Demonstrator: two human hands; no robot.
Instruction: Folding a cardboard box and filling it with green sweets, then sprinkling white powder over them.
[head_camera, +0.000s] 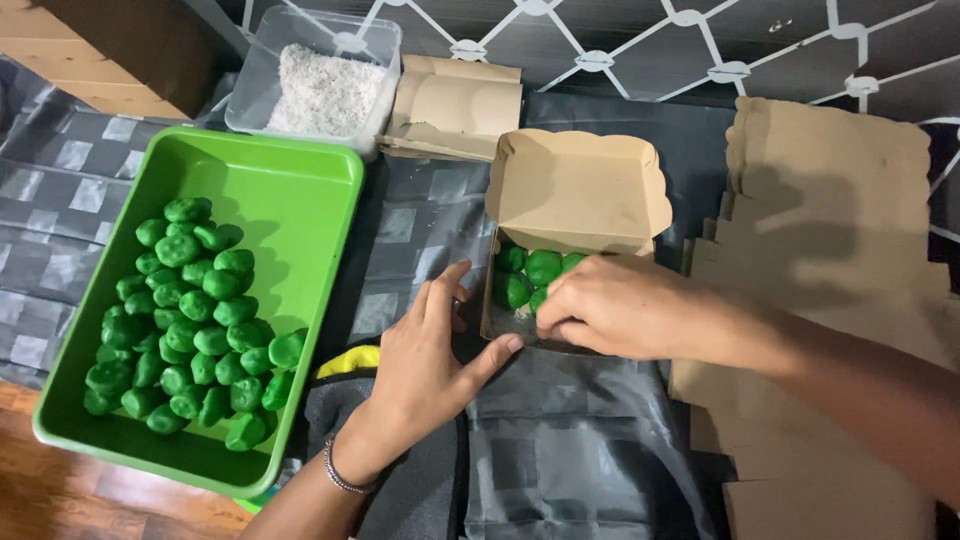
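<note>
Brightness: even, fairly bright indoor light.
Source: seems overhead and somewhat left; shadows fall rightward.
Shadows: soft ones beside the green balls (190, 320) in the green tray (300, 190); arm shadow on the flat cardboard (830, 200), right.
Glare: none strong.
Focus: sharp centre, slight softness at edges.

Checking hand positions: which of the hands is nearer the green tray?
Left. The left hand rests just right of the green tray; the right hand is farther right, inside the cardboard box.

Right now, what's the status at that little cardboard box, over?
Left hand braces the open cardboard box. Right hand is inside, fingers on the green balls. More fill the green tray. Nothing in the way.
</note>
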